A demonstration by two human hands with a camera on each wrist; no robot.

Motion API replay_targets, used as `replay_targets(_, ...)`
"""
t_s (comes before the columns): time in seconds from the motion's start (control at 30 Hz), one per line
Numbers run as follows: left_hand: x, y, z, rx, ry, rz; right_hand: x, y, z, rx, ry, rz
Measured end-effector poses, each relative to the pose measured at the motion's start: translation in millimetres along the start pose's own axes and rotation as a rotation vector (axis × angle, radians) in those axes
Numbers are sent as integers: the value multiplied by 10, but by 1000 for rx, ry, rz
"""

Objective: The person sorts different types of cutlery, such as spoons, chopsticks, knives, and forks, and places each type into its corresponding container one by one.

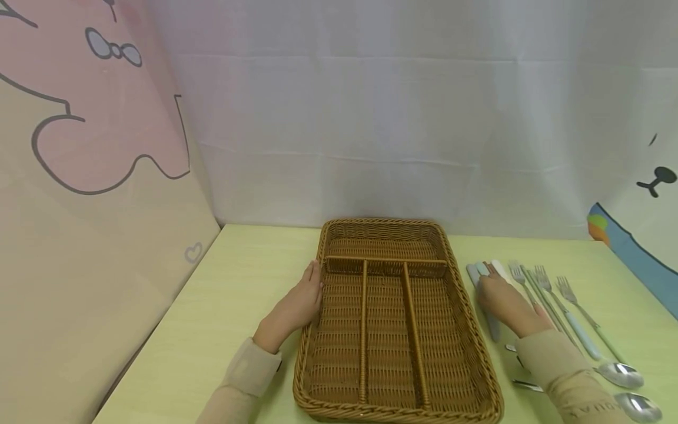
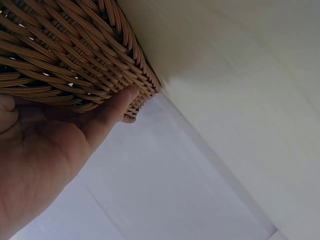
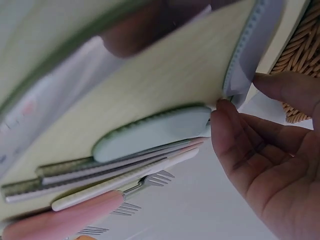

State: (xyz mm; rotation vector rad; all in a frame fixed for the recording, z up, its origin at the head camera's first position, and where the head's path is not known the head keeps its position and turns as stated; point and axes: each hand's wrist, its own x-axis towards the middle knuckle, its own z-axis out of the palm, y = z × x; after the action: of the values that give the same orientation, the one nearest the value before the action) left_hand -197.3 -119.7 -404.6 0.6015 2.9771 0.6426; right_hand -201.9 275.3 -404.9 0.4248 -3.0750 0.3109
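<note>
A brown wicker basket (image 1: 364, 330) with dividers lies in the middle of the table. My left hand (image 1: 299, 306) rests against its left side, with extended fingers along the woven outer wall in the left wrist view. My right hand (image 1: 503, 300) is just right of the basket. In the right wrist view its thumb and a finger pinch the end of a long, flat grey utensil (image 3: 245, 55), whose kind I cannot make out. Beside it lie a mint-green rounded handle (image 3: 155, 132), a white handle (image 3: 125, 177) and a pink handle (image 3: 65, 215).
Several forks, one with a blue handle (image 1: 582, 335) and another with a green handle (image 1: 609, 341), lie on the right. Below them are two spoons (image 1: 620, 375), partly behind the right sleeve. A grey-white cloth (image 1: 371, 135) stands behind the table (image 1: 238, 277).
</note>
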Motion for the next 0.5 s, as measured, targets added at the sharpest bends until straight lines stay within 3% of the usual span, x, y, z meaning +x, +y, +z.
replay_targets(0.5, -15, 9, -20, 42, 2, 14, 57, -37, 23, -55, 48, -63)
